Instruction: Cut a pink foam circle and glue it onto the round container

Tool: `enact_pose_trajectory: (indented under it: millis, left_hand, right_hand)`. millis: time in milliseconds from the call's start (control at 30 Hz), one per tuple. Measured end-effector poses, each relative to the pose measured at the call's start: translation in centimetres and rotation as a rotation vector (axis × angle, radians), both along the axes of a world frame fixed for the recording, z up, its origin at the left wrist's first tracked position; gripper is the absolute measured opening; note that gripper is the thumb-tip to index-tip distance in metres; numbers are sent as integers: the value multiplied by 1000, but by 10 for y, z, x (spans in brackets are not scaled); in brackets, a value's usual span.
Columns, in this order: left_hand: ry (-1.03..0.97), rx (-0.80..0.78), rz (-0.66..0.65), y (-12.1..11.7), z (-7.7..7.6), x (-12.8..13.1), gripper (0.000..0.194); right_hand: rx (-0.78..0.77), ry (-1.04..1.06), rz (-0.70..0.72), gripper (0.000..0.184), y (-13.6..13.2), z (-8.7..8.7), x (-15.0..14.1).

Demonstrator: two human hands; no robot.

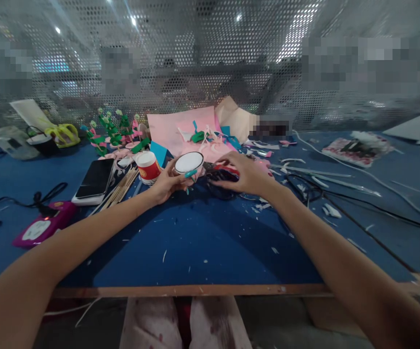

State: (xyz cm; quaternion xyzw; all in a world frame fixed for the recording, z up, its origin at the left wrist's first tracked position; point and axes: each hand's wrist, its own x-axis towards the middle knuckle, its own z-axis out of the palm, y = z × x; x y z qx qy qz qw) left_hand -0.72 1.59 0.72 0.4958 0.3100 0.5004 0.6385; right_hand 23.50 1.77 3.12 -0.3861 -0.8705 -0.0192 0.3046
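My left hand (168, 184) is closed around a small round cup-like piece (189, 163) with a white face and a dark rim. A turquoise bit (191, 173) shows at its near side. Close to it on the right, my right hand (249, 174) has its thumb and fingers around the red and black handles of scissors (226, 169); their blades point left towards the round piece. A red and white paper cup (149, 168) stands just left of my left hand. Behind both hands lie pink paper sheets (180, 127) with green and pink scraps.
Craft flowers (113, 128), a phone (95, 179), wooden sticks (120, 188) and a purple power strip (46, 224) are on the left. Yellow tape rolls (62, 134) sit farther back. Cables (369, 208) and white paper scraps (331, 210) lie right. A perforated metal screen (195, 63) rises behind the table.
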Motion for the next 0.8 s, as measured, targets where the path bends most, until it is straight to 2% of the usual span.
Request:
enact_pose_trajectory:
  millis: [67, 100, 200, 333, 400, 500, 533, 633, 700, 800]
  left_hand:
    - [-10, 9, 17, 0, 0, 0, 75]
    - [-9, 20, 19, 0, 0, 0, 75]
    - [19, 66, 0, 1, -2, 0, 75]
    - [154, 188, -62, 0, -3, 2, 78]
    - [309, 290, -107, -2, -3, 3, 78]
    - [599, 403, -122, -3, -3, 4, 77]
    - [671, 427, -109, -3, -4, 4, 76]
    - [790, 481, -47, -2, -8, 4, 80]
    - [829, 500, -5, 0, -10, 3, 90]
    - [891, 513, 36, 1, -10, 2, 105]
  right_hand:
    - [14, -143, 56, 63, -3, -4, -8]
    - [3, -193, 50, 68, -3, -7, -9]
    - [-48, -227, 10, 71, 4, -17, -5]
    - [-28, -169, -112, 69, 21, -27, 10]
    - [-15, -119, -160, 62, 28, -27, 18]
    - [-12, -60, -159, 27, 34, -20, 28]
    - [-15, -23, -180, 22, 34, -16, 31]
    - [-26, 173, -373, 31, 31, -5, 35]
    - [-3, 272, -462, 30, 29, -2, 36]
    - [39, 319, -452, 13, 29, -2, 34]
